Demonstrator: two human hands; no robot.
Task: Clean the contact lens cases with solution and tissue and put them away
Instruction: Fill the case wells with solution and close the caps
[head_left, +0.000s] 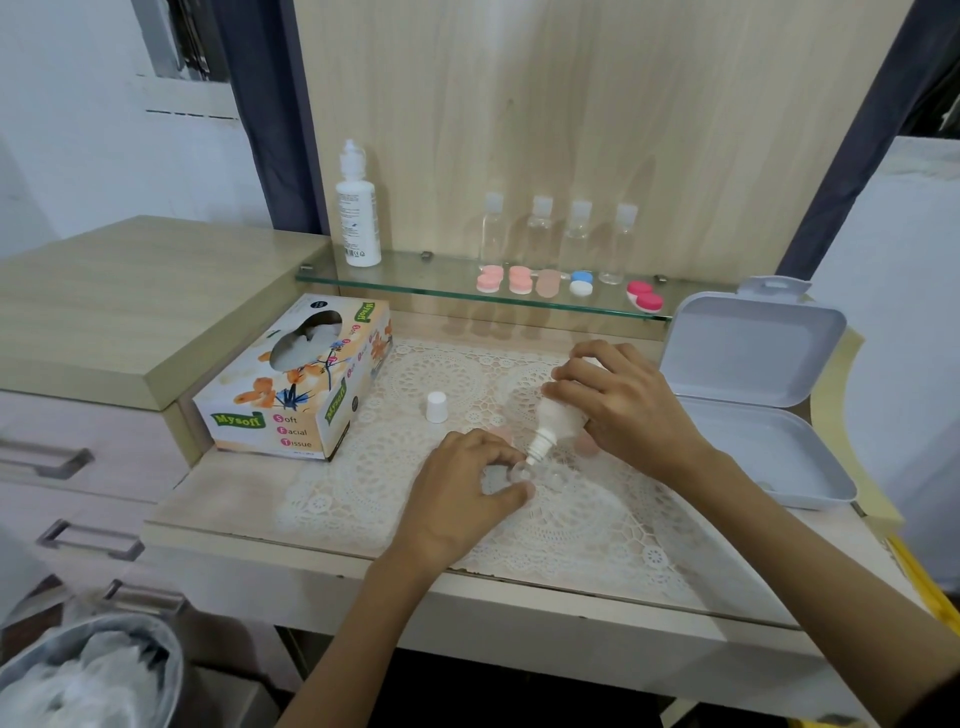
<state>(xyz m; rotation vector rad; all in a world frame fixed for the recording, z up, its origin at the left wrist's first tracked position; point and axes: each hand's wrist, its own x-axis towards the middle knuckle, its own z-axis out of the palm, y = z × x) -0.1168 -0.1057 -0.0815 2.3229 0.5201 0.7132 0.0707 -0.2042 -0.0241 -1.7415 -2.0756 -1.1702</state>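
Partly hidden by right hand (628, 410), bottle (553, 422) tilts; clear case (521, 472) barely discernible.

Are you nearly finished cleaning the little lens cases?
No. Done: the white cap is off, standing on the mat. In hand: the right hand tips the small bottle over an open clear case held by the left hand. Left: wiping with tissue from the tissue box, likely the five cases on the glass shelf, then putting them away, perhaps in the open grey box.
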